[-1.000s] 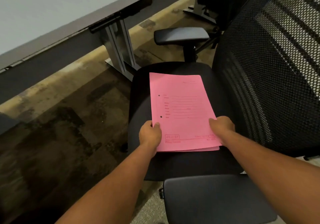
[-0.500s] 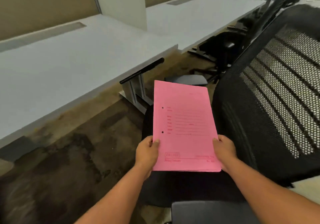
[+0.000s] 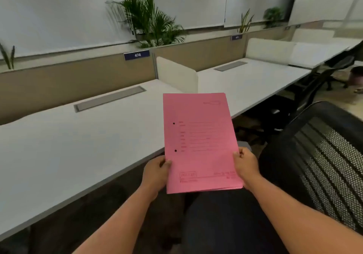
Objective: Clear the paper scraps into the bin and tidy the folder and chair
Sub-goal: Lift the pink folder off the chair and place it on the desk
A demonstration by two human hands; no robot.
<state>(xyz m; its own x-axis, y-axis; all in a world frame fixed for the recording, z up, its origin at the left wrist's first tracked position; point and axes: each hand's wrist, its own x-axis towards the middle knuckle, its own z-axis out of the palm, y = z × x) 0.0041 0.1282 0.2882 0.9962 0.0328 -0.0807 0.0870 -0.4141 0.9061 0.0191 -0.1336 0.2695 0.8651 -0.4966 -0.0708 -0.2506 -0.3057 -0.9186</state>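
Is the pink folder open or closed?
Closed. The pink folder shows only its printed front cover, its sheets stacked together at the bottom edge, held by the left hand and right hand.

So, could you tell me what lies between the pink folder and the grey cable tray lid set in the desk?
Only bare white desk top lies between the pink folder and the cable tray lid, as the head view shows.

White desk (image 3: 78, 155) with a grey cable tray (image 3: 110, 101) set in.
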